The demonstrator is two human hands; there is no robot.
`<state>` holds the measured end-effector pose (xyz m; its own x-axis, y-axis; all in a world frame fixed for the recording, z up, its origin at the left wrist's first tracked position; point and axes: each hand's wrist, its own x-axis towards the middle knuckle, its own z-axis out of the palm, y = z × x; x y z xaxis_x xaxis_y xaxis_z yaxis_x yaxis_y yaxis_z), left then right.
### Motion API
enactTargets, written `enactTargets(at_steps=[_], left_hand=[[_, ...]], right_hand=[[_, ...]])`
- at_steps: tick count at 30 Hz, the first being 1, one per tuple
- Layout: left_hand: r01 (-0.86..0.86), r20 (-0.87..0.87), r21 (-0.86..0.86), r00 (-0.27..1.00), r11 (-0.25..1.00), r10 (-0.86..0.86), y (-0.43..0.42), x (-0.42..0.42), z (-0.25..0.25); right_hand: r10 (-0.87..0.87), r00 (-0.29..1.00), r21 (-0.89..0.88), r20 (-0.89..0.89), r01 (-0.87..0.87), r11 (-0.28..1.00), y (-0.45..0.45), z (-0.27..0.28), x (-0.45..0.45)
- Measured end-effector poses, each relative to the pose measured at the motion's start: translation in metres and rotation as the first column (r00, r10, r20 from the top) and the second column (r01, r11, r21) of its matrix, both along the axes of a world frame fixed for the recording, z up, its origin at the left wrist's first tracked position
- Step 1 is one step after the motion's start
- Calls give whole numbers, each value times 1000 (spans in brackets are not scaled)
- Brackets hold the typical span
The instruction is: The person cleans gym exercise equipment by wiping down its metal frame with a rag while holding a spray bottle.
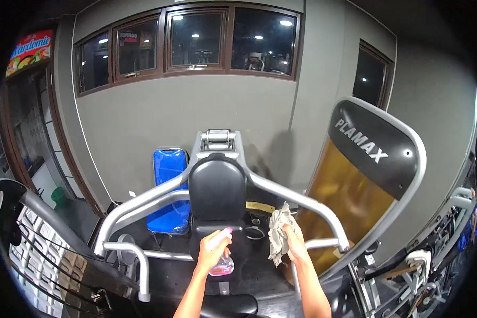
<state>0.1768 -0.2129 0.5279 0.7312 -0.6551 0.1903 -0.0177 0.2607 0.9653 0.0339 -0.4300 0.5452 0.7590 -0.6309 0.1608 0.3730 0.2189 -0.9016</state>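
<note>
My left hand (212,253) is wrapped round the neck of a spray bottle (222,267) with a white head, a pink nozzle tip and pink liquid low in its clear body. A crumpled grey cloth (279,236) hangs from my right hand (294,243), whose fingers are closed on it. Both hands are in front of an exercise machine with a black padded backrest (218,188) and a black seat (233,233), the bottle overlapping the seat in view. Whether either hand touches the machine I cannot tell.
Silver tube arms (297,199) curve out on both sides of the backrest. To the right stands a tall PLAMAX panel (363,159). A blue chair (168,212) is against the wall at left. More gym equipment (418,265) fills the far right, and a doorway (55,132) lies left.
</note>
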Motion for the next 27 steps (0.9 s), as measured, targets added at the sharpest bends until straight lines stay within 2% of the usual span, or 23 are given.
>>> enactTargets(at_steps=[4, 6, 8, 9, 13, 15, 16, 19, 20, 22, 24, 26, 27], left_hand=[[-62, -29, -14, 998, 998, 62, -55, 23, 17], [-108, 63, 31, 992, 994, 106, -77, 34, 27], [-119, 44, 73, 992, 990, 116, -100, 49, 28], [-122, 107, 77, 988, 990, 113, -110, 56, 28], [-186, 155, 152, 975, 971, 162, -148, 74, 42], [-273, 354, 204, 916, 940, 189, -165, 93, 38], [-273, 359, 210, 915, 939, 186, -172, 97, 43], [-368, 530, 398, 840, 840, 117, -189, 109, 56], [-367, 529, 402, 841, 839, 114, -195, 113, 51], [-572, 754, 334, 639, 749, 151, -206, 122, 44], [-595, 770, 292, 610, 749, 186, -213, 128, 40], [-609, 782, 267, 590, 747, 201, -215, 129, 37], [-610, 789, 266, 583, 747, 194, -217, 130, 37]], right_hand=[[21, 999, -51, -38, -23, 998, -55, 25, 32], [-1, 996, -137, -94, -12, 990, -80, 32, 49], [30, 994, -132, -101, -43, 990, -102, 32, 64], [35, 994, -140, -100, -49, 989, -109, 34, 71], [47, 993, -139, -109, -62, 988, -140, 36, 99], [27, 991, -166, -127, -49, 985, -148, 39, 116], [28, 992, -160, -123, -48, 986, -152, 39, 128], [7, 992, -181, -125, -30, 983, -171, 19, 164], [6, 992, -178, -126, -29, 984, -177, 9, 169], [-44, 986, -195, -159, 13, 981, -186, -1, 174], [-85, 983, -207, -160, 51, 977, -195, -8, 174], [-97, 965, -194, -242, 50, 980, -200, -14, 171], [-89, 973, -148, -211, 58, 987, -203, -16, 172]])
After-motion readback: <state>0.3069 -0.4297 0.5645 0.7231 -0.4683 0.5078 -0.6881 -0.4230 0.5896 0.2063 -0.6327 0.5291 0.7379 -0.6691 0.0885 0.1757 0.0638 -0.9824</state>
